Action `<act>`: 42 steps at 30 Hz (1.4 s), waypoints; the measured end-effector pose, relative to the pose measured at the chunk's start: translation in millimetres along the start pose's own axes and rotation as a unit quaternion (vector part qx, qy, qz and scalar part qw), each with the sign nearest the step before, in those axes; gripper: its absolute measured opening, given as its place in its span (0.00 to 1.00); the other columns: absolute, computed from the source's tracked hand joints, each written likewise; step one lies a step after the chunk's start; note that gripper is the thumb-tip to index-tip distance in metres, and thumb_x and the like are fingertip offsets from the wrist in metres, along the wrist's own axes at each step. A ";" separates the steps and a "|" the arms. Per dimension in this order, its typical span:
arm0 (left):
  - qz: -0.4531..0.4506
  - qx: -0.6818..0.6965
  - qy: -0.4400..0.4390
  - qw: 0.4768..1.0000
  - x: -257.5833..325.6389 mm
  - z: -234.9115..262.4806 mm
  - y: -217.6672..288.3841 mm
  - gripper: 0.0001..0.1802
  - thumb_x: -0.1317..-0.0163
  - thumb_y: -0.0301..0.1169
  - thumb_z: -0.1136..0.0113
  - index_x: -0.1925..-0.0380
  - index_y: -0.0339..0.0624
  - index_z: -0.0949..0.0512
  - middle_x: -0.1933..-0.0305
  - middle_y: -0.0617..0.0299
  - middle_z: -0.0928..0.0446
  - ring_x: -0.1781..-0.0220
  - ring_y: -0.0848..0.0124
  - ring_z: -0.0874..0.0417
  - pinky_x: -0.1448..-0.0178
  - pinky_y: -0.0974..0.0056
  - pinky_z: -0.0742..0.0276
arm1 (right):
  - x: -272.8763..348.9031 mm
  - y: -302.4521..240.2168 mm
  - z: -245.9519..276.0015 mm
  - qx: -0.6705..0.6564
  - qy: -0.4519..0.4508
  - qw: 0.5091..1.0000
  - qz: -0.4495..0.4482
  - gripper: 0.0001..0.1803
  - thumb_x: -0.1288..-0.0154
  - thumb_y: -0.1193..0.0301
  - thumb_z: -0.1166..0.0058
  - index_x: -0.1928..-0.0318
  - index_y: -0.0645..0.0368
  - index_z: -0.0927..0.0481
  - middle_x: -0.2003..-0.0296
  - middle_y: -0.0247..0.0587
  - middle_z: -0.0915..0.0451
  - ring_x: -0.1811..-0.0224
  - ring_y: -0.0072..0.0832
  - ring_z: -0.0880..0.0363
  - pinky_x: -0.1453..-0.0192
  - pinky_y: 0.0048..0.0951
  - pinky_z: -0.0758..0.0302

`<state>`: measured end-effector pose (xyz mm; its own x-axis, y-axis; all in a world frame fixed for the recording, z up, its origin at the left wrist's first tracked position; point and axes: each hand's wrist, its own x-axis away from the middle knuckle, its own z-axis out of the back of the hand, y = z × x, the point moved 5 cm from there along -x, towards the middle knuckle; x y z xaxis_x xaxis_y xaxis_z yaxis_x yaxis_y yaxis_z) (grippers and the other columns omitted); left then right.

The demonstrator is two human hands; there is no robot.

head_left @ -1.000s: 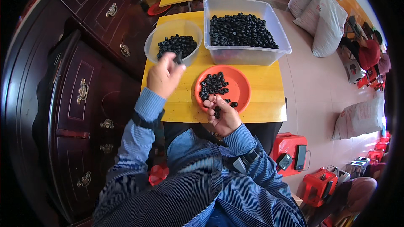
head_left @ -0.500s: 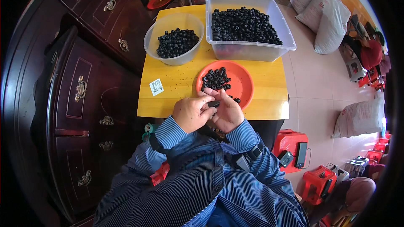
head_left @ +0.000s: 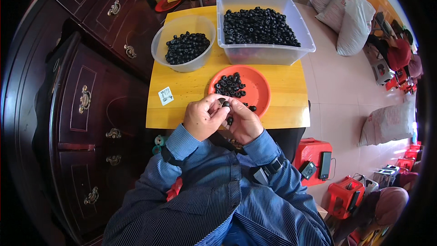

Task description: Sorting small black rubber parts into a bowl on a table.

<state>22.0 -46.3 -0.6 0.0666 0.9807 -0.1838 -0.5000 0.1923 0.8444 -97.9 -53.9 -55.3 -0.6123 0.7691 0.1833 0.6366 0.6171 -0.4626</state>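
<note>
Black, bead-like rings are what you are working with: your left hand (head_left: 203, 118) and right hand (head_left: 243, 122) are meeting at the near edge of the yellow table (head_left: 191, 86), just in front of the orange plate (head_left: 259, 92). Your left grip is pinching one small black ring (head_left: 226, 104) between thumb and fingertips, and your right grip is curling closed against it, with another dark piece (head_left: 230, 120) showing between its fingers. Whether the two pieces are touching each other is hard to tell.

The orange plate is carrying a loose cluster of the same black rings (head_left: 230, 84) on its far-left part, with a stray one (head_left: 252, 108) lying near its front rim, just beside your right hand. Behind the plate and to its left, a round clear bowl (head_left: 182, 66) is holding a heap of the rings. Directly behind the plate, a large clear rectangular tub (head_left: 264, 54) is sitting filled with many more. A small white sticker (head_left: 165, 95) is lying on the table to the left of the plate. Dark wooden drawers (head_left: 86, 95) are standing left of the table, and red cases (head_left: 314, 159) are resting on the floor to the right of your arm.
</note>
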 end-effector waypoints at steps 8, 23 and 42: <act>-0.002 0.148 0.021 0.989 4.4 -0.1 6.8 0.09 0.38 0.23 0.36 0.57 0.37 0.19 0.80 0.68 0.23 0.78 0.84 0.25 0.70 0.73 0.27 | 1.7 3.8 3.1 -0.091 -0.066 0.993 -0.034 0.16 0.25 0.65 0.49 0.43 0.59 0.27 0.59 0.27 0.21 0.62 0.14 0.22 0.60 0.18 0.22; 0.009 0.190 -0.041 0.981 3.6 11.0 3.3 0.08 0.32 0.30 0.39 0.63 0.35 0.20 0.74 0.70 0.23 0.74 0.87 0.29 0.70 0.77 0.34 | 5.0 10.4 3.0 -0.090 -0.027 0.995 -0.040 0.05 0.28 0.68 0.44 0.55 0.51 0.25 0.67 0.25 0.25 0.71 0.13 0.31 0.68 0.18 0.31; 0.065 0.207 -0.120 0.969 1.2 14.1 3.9 0.07 0.33 0.30 0.38 0.63 0.37 0.21 0.80 0.73 0.28 0.82 0.87 0.33 0.79 0.78 0.39 | 6.3 15.3 2.4 -0.108 -0.047 0.992 -0.054 0.04 0.28 0.68 0.45 0.60 0.51 0.26 0.72 0.23 0.30 0.74 0.14 0.33 0.70 0.17 0.33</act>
<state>32.3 -43.8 9.6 0.2501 0.9681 0.0175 -0.1309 0.0159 0.9913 -93.1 -40.0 -63.4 -0.7164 0.6843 0.1359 0.6447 0.7238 -0.2461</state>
